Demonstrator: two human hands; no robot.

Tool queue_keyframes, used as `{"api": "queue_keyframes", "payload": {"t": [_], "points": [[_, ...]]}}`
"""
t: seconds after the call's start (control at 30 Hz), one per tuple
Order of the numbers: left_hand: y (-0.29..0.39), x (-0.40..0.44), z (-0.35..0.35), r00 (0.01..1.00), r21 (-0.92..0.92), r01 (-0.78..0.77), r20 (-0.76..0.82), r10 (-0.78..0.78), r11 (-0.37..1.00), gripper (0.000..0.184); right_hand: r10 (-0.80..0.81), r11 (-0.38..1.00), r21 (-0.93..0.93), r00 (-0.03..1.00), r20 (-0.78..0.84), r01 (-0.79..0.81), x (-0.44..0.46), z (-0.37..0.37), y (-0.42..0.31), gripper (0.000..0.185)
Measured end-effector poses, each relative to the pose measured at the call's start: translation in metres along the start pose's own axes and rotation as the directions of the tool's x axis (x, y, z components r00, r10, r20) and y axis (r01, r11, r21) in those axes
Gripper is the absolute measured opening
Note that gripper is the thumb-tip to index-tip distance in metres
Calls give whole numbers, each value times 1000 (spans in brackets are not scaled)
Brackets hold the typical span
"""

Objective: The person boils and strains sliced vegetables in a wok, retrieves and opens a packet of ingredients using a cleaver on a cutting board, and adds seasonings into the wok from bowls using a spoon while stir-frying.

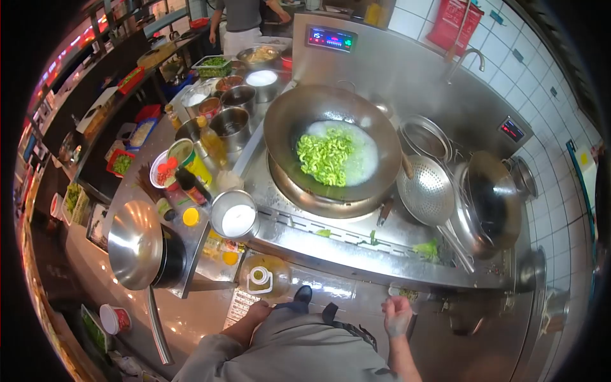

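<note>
My left hand (258,312) hangs low beside my grey clothing, near a large plastic jug (261,279) on the floor; its fingers are mostly hidden. To the right, my right hand (398,314) is held in front of the stove's edge, fingers loosely bent and apart, with nothing visible in it. Both hands are away from the large wok (286,121), which sits on the burner. Chopped green vegetable pieces (326,156) lie in cloudy, whitish liquid inside it. A perforated strainer ladle (426,191) rests right of the wok, its handle pointing toward the front edge.
A second wok (490,200) stands at the right. A steel pan (135,245) juts out at the left, its handle pointing down. Left of the stove are a pot of white content (235,215), bottles (213,143) and several seasoning pots. Another person (243,25) stands at the back.
</note>
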State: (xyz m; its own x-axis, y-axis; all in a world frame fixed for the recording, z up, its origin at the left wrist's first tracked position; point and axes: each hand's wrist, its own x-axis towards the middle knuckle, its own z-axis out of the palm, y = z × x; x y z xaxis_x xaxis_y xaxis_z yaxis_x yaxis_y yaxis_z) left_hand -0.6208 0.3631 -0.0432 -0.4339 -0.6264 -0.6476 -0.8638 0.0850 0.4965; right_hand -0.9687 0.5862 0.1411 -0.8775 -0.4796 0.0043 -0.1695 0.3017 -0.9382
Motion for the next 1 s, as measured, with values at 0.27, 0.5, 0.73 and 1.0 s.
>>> {"api": "queue_keyframes", "payload": {"t": [0.27, 0.5, 0.73, 1.0], "points": [[52, 33, 5, 983, -347, 137, -69, -171, 928, 44, -167, 895, -373, 960, 226, 244, 202, 52, -26, 35], [10, -62, 86, 863, -548, 331, -153, -481, 768, 34, -87, 784, -581, 966, 244, 218, 294, 120, -5, 64], [32, -132, 145, 938, -20, 344, -46, -344, 939, 30, 426, 798, 333, 861, 277, -502, 311, 130, 3, 48], [53, -95, 107, 906, -494, 245, -190, -378, 834, 29, 201, 192, 659, 686, 699, -727, 277, 62, -78, 42]]}}
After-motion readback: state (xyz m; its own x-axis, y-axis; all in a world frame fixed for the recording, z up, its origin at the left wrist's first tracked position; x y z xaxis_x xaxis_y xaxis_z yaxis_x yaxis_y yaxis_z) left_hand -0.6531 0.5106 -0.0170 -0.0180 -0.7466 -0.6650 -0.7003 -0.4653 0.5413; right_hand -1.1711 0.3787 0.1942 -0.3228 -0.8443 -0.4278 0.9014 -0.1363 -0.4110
